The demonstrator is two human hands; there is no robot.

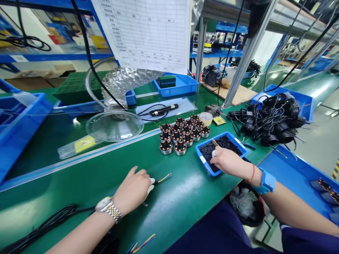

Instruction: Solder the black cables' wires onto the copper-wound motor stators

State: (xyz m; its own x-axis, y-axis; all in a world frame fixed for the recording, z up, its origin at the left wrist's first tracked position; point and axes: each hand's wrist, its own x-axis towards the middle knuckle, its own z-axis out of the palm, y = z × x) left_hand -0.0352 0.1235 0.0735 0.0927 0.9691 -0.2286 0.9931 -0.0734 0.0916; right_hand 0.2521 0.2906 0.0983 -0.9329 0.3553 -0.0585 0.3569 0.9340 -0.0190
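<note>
My left hand [136,190] is closed on a black cable [156,182], whose thin coloured wire ends stick out to the right past the fingers. White covers sit on some of its fingertips. My right hand [229,161] reaches into a small blue tray [205,164] of short black tube pieces [227,145]. Its fingers are pressed together among the pieces; what they pinch is hidden. A tan, stick-like thing [215,143] shows at these fingers, its kind unclear. Beyond the tray stand several copper-wound motor stators [180,148] in rows.
Black cables with round black housings [275,120] are piled at the right. A clear funnel-shaped hood [114,126] on a foil duct [124,83] stands at the back left. A soldering iron [164,110] lies behind the stators. More cable [45,225] lies at the lower left.
</note>
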